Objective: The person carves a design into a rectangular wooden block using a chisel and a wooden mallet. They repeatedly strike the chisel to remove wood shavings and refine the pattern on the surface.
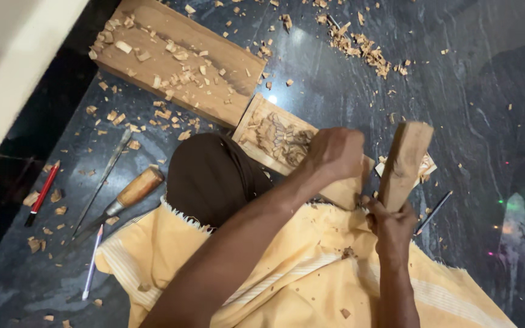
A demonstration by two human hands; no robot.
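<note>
Wood chips point(360, 45) lie scattered over the dark stone floor point(487, 91), thickest at the upper middle of the frame and across a plain wooden plank point(177, 61) at the upper left. At the centre, a carved wooden panel point(274, 136) with a floral relief leans against the person's knee point(211, 176), which props it at a slant so the cut face turns up toward the eyes. A yellow cloth point(293, 267) covers the lap and catches falling shavings.

The left hand point(333, 155) is curled shut over the lower right part of the panel, fingers folded as if round a slim tool; the tool itself is hidden under the fist, so I cannot tell what it grips beyond pressing on the panel. The right hand point(391, 222), at the right of centre, is wrapped tight around the lower end of a wooden mallet block point(405, 161), which stands raised and tilted just beside the left fist, likely poised over it for striking.

Spare tools rest within reach at the left of the frame: a chisel with a wooden handle point(130, 193), a long thin blade point(101, 182), a red pencil point(42, 193) and a pale blue pen point(91, 262). Another pencil point(432, 212) lies at the right, near the cloth's edge.
</note>
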